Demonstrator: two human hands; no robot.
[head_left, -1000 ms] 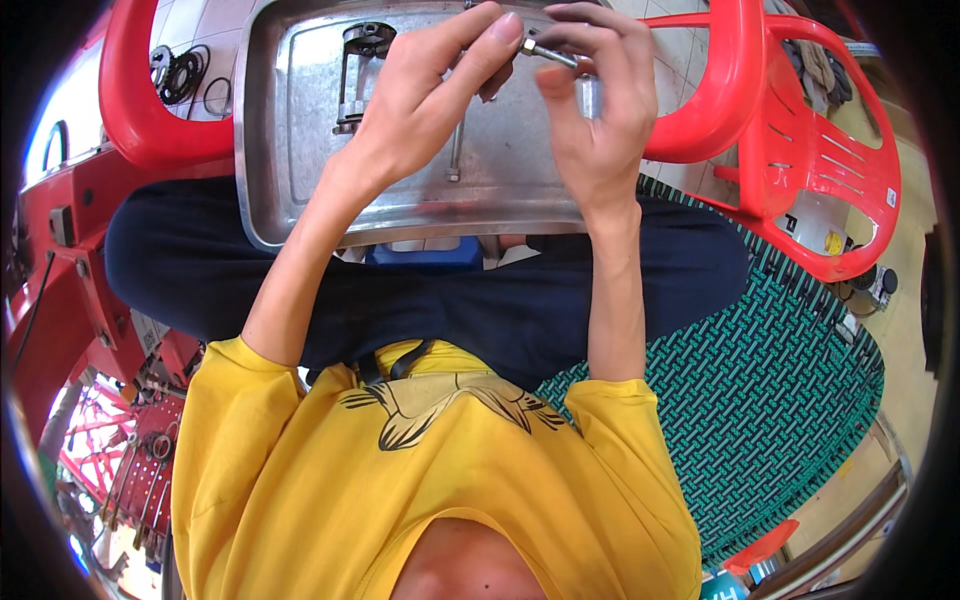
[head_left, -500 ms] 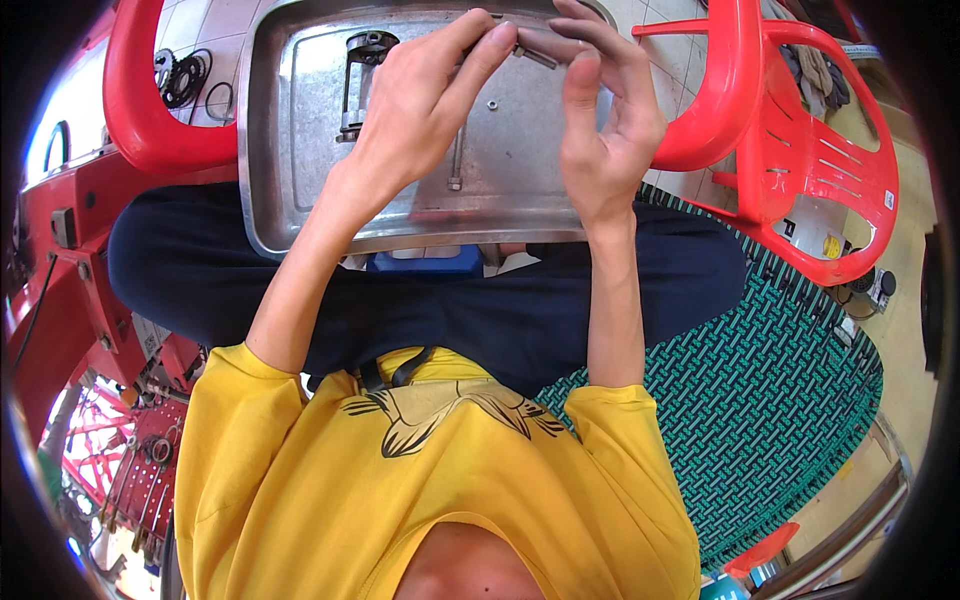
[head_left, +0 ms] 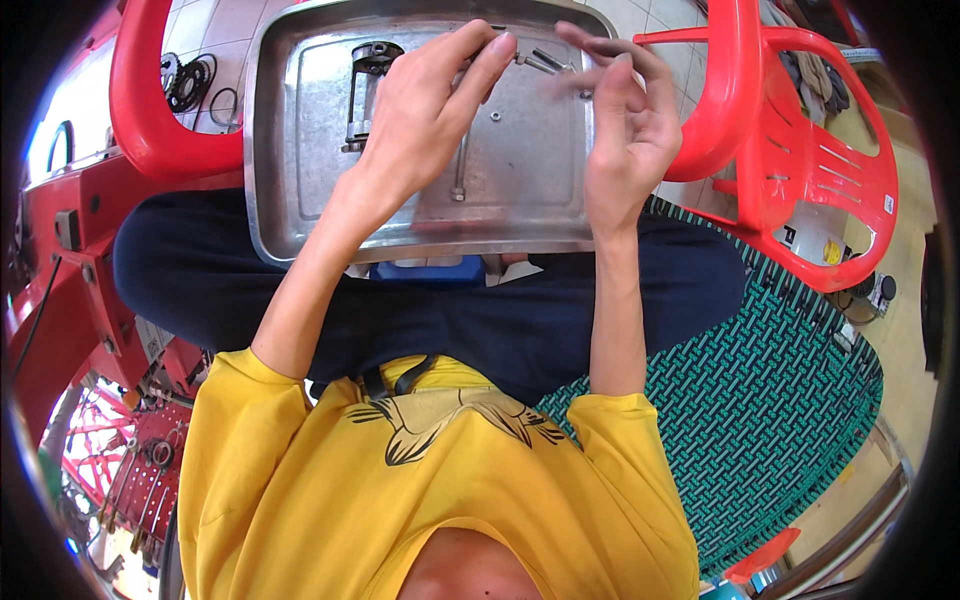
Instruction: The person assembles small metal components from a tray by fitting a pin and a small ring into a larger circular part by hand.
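A shallow metal tray (head_left: 420, 245) rests across my lap. Over its middle, my left hand (head_left: 425, 110) is closed with thumb and fingers together; whatever they hold is hidden. My right hand (head_left: 635, 130) is over the tray's right rim, its fingers apart and partly smeared by motion, with nothing visible in them. Between the hands a bolt (head_left: 536, 65) lies close to the left thumb tip, with a dark rod beside it. Left of my left hand a dark metal bracket-like part (head_left: 355, 130) sits in the tray. A small nut (head_left: 495, 117) and a long bolt (head_left: 459, 180) lie near the middle.
Red plastic chair arms (head_left: 180, 150) flank the tray, and another red chair (head_left: 820, 160) stands at the right. A green woven seat (head_left: 770, 390) is under me. Black chains or cables (head_left: 188, 85) lie on the floor at left, near red machinery (head_left: 60, 290). Something blue (head_left: 430, 270) shows below the tray.
My right hand has shifted right, away from my left, and its fingers have moved, uncovering the rod by the bolt. The whole scene sits slightly lower in view. My left hand keeps its grip.
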